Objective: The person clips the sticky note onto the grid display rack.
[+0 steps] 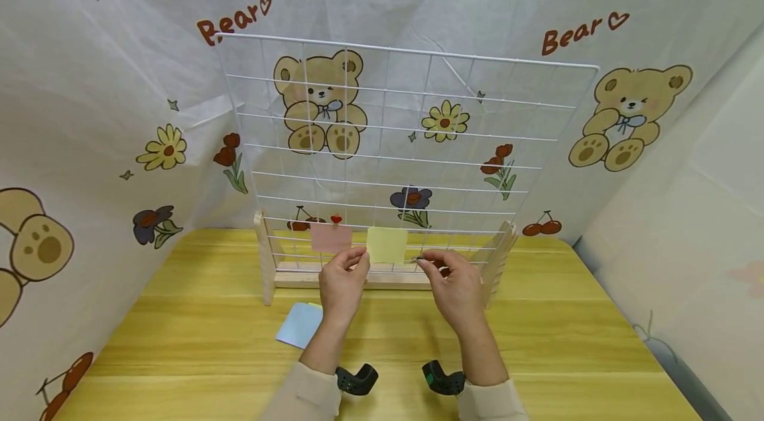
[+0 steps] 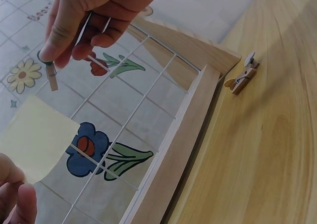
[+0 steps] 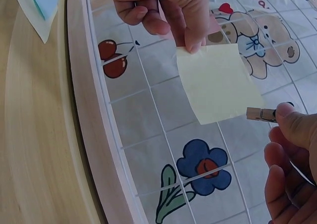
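From where I stand, the person's left hand (image 1: 343,283) has its fingers pinched on the lower-left corner of a yellow note (image 1: 388,244), which sits in front of the lower rows of a wire panel (image 1: 406,50). Holding just the corner seems meant to leave the rest of the note uncovered. The right hand (image 1: 458,283) pinches a small clothespin (image 3: 256,114) at about four o'clock of the note, wooden tip turned inward, apparently so its mouth faces the paper; whether the two touch, I can't tell. At nine o'clock, a pink note (image 1: 330,239) hangs on the panel under a red heart clip (image 1: 336,219) set at its top edge, likely to let it hang straight. The nearest thing to a container is the wooden base (image 1: 396,282), carrying the panel upright on the tabletop (image 1: 573,328). Toward eight o'clock lies a blue sheet (image 1: 298,326). The left wrist view shows a spare clothespin (image 2: 243,81) between two and three o'clock.
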`<control>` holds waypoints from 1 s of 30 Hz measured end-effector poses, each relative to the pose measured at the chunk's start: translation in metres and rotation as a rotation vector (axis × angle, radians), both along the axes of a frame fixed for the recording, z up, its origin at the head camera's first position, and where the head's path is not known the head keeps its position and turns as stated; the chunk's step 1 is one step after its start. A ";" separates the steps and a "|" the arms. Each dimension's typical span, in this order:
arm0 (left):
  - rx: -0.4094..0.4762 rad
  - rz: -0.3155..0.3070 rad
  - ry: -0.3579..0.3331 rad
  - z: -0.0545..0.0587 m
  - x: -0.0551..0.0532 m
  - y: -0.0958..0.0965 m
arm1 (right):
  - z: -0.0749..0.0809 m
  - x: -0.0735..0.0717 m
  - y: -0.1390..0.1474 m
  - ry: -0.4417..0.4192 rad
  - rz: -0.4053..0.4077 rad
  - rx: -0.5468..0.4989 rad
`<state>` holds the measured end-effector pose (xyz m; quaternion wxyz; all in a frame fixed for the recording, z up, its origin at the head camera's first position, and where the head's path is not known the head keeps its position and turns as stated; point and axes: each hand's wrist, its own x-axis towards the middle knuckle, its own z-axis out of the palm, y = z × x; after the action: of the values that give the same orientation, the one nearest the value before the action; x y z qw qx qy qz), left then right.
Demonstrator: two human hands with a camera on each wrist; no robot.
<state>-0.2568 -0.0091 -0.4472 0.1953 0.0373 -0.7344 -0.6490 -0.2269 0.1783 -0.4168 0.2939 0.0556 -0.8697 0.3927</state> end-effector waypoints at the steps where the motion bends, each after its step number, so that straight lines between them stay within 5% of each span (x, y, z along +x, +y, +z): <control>1: -0.002 0.001 0.000 0.000 0.000 0.000 | 0.001 0.000 -0.001 0.003 0.003 0.000; 15: -0.009 0.016 0.024 -0.002 -0.002 -0.002 | 0.020 -0.006 -0.011 -0.004 -0.010 0.063; 30: -0.011 0.028 0.046 -0.002 -0.004 -0.003 | 0.029 -0.022 -0.019 0.134 0.022 0.154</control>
<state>-0.2605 -0.0118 -0.4496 0.2216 0.0316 -0.7327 -0.6426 -0.2488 0.1590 -0.3883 0.3419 0.1136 -0.8750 0.3232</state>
